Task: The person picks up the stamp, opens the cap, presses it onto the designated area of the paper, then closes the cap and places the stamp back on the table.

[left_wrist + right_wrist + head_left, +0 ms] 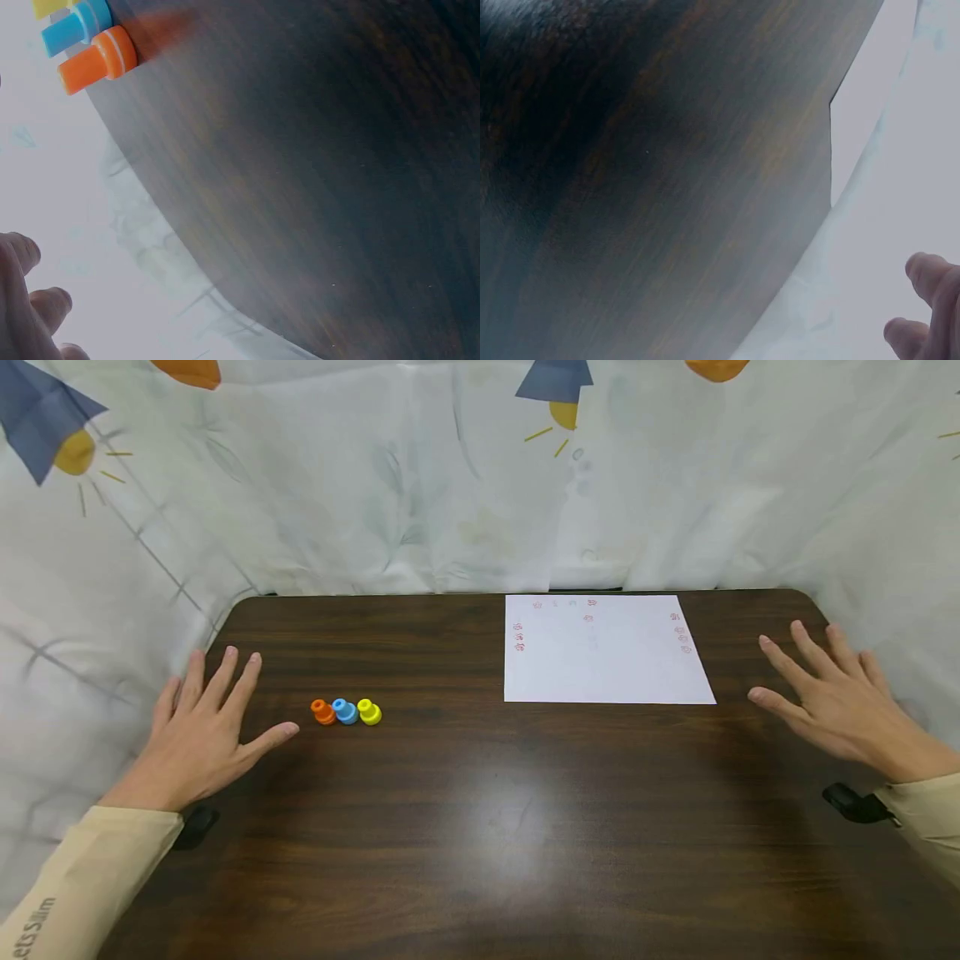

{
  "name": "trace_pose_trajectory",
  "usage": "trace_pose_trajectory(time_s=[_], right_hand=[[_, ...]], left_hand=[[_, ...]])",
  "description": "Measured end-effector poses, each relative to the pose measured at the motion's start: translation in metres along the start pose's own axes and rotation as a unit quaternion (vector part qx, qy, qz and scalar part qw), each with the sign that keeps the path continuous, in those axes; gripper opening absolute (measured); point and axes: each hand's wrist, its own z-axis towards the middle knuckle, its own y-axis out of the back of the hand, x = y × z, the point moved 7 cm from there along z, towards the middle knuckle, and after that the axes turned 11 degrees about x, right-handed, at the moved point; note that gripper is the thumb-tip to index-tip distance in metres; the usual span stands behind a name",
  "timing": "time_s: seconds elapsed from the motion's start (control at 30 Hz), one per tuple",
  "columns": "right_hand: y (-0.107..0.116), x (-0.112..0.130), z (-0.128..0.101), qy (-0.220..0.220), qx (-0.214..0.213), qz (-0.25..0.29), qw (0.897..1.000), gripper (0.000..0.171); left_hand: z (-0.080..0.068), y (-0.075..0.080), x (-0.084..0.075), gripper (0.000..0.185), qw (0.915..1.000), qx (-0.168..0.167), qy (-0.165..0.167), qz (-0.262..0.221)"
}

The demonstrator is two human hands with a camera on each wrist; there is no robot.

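Left hand (206, 727) and right hand (836, 702), both spread flat with fingers apart, holding nothing. Three small stamps, orange (323, 712), blue (345, 711) and yellow (369, 712), stand touching just beside the left thumb; the paper sheet (603, 652) lies nearer the right hand. Risk: reaching for one stamp may topple its touching neighbours.

A dark wooden table (480, 827) is lying in front of me; three small stamps, orange (323, 712), blue (345, 711) and yellow (369, 712), are sitting touching in a row left of centre. A white sheet of paper (603, 652) is lying flat at the far right; my hands are holding nothing.
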Motion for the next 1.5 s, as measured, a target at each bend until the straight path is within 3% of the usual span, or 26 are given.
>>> trace_pose_trajectory(time_s=[0.4, 0.93, 1.5], right_hand=[[0.006, 0.004, -0.002, 0.002, -0.002, 0.028, 1.0, 0.075], [0.022, 0.002, 0.004, 0.007, -0.03, 0.044, 0.999, 0.075], [0.035, 0.015, 0.024, 0.043, -0.063, 0.057, 0.995, 0.078]], left_hand=[[-0.001, 0.003, 0.0, 0.102, 1.0, 0.001, 0.001, -0.009], [0.003, 0.016, -0.006, 0.1, 0.9994, -0.027, 0.001, -0.022], [0.014, 0.018, -0.031, 0.101, 0.9953, -0.057, -0.046, -0.064]])
